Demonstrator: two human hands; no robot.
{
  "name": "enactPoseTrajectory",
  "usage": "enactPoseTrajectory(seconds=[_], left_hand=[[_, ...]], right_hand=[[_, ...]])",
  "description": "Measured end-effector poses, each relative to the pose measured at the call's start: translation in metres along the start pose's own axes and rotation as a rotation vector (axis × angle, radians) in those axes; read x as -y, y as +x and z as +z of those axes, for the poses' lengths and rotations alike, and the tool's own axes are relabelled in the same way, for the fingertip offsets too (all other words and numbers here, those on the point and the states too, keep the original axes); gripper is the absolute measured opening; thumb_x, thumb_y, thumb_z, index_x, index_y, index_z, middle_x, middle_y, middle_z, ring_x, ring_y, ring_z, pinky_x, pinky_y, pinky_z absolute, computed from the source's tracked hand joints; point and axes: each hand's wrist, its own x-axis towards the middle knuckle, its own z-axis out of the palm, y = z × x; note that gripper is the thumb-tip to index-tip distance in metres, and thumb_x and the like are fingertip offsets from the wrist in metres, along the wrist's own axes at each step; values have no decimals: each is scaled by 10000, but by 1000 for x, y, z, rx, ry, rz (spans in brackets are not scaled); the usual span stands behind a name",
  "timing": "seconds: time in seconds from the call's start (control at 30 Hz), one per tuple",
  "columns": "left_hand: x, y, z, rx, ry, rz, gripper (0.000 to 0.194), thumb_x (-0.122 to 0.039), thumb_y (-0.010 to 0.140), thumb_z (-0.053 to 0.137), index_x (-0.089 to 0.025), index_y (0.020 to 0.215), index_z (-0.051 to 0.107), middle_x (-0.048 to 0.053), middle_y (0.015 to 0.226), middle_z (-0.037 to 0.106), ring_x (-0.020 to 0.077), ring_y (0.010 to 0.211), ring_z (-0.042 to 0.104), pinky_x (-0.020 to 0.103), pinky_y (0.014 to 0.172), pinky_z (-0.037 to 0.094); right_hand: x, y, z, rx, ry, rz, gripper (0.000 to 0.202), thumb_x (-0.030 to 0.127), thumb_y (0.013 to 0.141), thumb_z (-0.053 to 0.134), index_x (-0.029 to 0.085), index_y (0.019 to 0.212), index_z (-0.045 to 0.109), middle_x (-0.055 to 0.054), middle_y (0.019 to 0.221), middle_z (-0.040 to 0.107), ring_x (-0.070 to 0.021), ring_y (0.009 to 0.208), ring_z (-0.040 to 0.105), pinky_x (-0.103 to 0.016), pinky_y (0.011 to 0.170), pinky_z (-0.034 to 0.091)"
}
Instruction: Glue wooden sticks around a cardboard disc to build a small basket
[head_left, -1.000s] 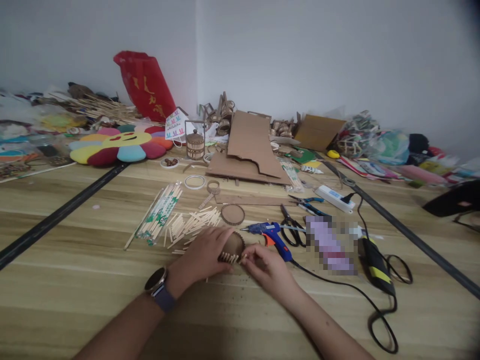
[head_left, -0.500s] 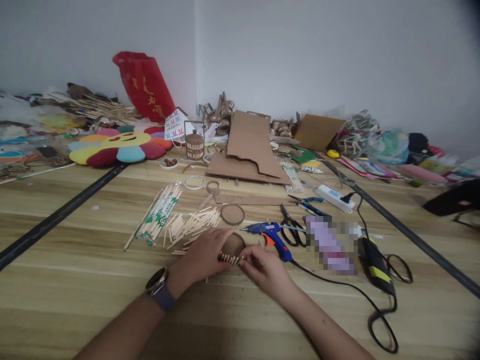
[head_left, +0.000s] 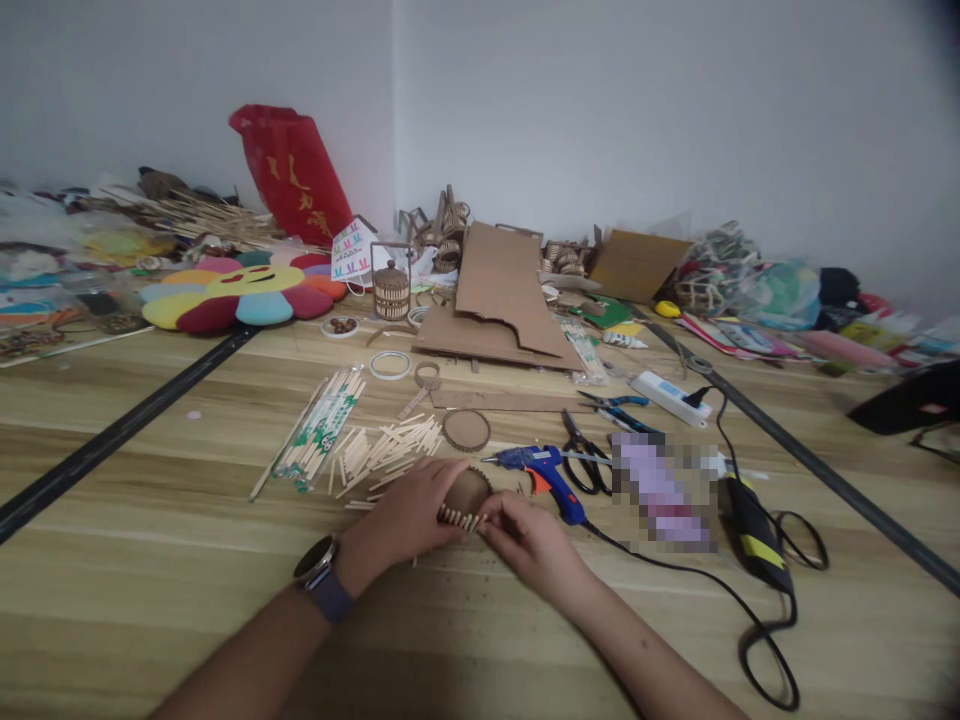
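A round cardboard piece (head_left: 469,490) has short wooden sticks standing along its near rim. My left hand (head_left: 411,510), with a watch on its wrist, is closed around the left side of this piece. At its near right edge, my right hand (head_left: 529,535) pinches a short wooden stick (head_left: 481,522) against the row; the fingers partly hide it. Loose cut sticks (head_left: 390,450) lie in a pile just beyond my left hand. A blue glue gun (head_left: 536,465) rests to the right, its nozzle pointing left toward the round piece. Another cardboard disc (head_left: 466,430) lies behind.
Black scissors (head_left: 585,460), pliers (head_left: 619,405) and a power strip (head_left: 670,397) lie at the right, with the glue gun's cable trailing nearer. Packaged sticks (head_left: 319,425) are at left. Cardboard sheets (head_left: 499,285), a small lidded basket (head_left: 391,290) and a flower cushion (head_left: 251,290) stand behind.
Both hands stay almost in place on the round piece. The whole view has shifted very slightly; nothing is visibly picked up or let go.
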Motion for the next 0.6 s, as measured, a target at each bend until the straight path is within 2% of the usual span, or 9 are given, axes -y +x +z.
enactPoseTrajectory(seconds=[0.17, 0.4, 0.6], left_hand=[[0, -1, 0, -11, -17, 1, 778, -170, 687, 826, -229, 1374, 467, 108, 1379, 593, 332, 1283, 528, 520, 1081, 419], [-4, 1, -3, 5, -15, -26, 760, -165, 667, 835, -173, 1350, 500, 128, 1352, 607, 339, 1267, 529, 483, 1063, 432], [-4, 2, -3, 7, -9, -16, 725, -173, 678, 828, -205, 1327, 506, 107, 1330, 620, 321, 1241, 543, 484, 1038, 443]], right_hand=[[0, 1, 0, -1, -33, -37, 97, 145, 905, 534, 220, 864, 578, -15, 786, 637, -172, 727, 601, -248, 668, 445], [0, -1, 2, -4, -74, -98, 120, 126, 913, 508, 222, 890, 576, -35, 825, 659, -186, 769, 617, -260, 692, 456], [-1, -1, 3, -23, -76, -106, 117, 129, 914, 502, 222, 897, 570, -36, 817, 661, -189, 756, 620, -264, 683, 456]])
